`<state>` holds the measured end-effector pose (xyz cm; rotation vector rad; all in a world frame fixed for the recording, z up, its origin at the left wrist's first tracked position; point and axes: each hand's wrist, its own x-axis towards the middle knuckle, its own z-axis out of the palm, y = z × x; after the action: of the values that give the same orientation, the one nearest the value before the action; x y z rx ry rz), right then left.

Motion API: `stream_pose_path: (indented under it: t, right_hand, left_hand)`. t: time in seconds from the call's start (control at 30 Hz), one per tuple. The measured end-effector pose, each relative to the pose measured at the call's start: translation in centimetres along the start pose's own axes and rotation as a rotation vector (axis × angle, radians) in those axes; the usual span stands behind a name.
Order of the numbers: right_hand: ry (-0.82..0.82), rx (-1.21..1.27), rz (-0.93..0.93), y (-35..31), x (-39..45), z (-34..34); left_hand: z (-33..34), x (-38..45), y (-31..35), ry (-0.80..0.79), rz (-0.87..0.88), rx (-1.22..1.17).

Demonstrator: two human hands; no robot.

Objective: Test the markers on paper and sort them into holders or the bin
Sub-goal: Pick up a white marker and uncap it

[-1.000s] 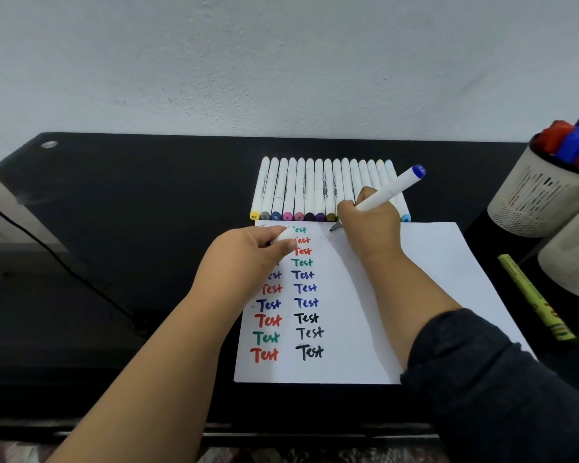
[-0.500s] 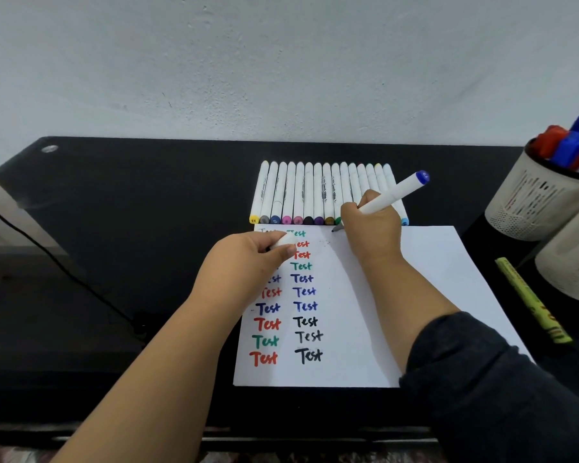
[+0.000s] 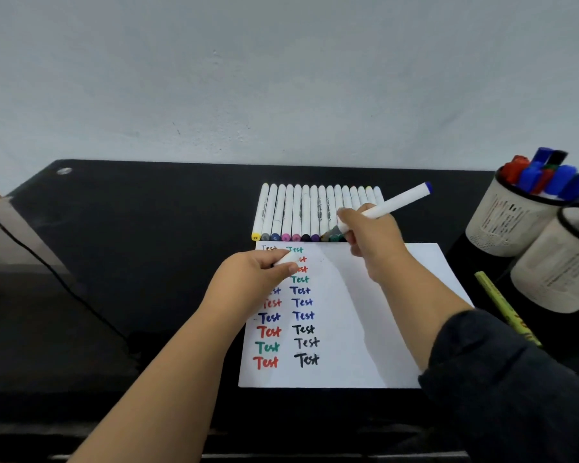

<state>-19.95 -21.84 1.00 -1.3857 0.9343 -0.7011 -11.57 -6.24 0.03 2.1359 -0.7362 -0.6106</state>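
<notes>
A white sheet of paper [image 3: 378, 315] lies on the black desk, covered with two columns of coloured "Test" words. My right hand [image 3: 370, 238] grips a white marker [image 3: 398, 200] with a blue end cap, its tip lifted just above the paper's top edge. My left hand [image 3: 258, 275] rests on the paper and pinches a small white cap [image 3: 285, 259]. A row of several white markers [image 3: 301, 212] lies side by side just beyond the paper.
Two pale mesh holders stand at the right: the far holder [image 3: 505, 222] is filled with red and blue markers, the near holder [image 3: 562, 272] sits in front of it. A yellow-green marker [image 3: 502, 304] lies beside the paper. A black cable [image 3: 57, 279] crosses the desk's left side.
My right hand has lifted the marker tip off the paper and moved slightly back and right. My left hand stays on the paper with the cap.
</notes>
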Motion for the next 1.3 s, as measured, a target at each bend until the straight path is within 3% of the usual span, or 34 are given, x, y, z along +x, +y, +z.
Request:
stream_pose_path:
  t: [0.2,0.5,0.83,1.17,1.3]
  right_hand:
    - [-0.006,0.136,-0.088,-0.4,-4.5,-1.0]
    - [-0.023,0.02,-0.116,0.6,-7.4,-1.1]
    - [-0.212,0.098,-0.005,1.0,-7.6,-1.7]
    - [-0.099,0.275,0.037,1.6,-6.9,-1.1]
    - [-0.094,0.313,0.076,1.9,-7.0,-0.8]
  left_hand:
    - [-0.1,-1.4,0.5,-0.107,0.038,-0.17]
    - [0.4,-2.9,1.2,-0.236,0.156,-0.114]
    - [0.1,-2.5,0.6,-0.128,0.109,-0.142]
    - [0.4,-2.7,1.0,-0.113,0.068,-0.201]
    - [0.9,-2.9,1.4,-0.058,0.124,-0.057]
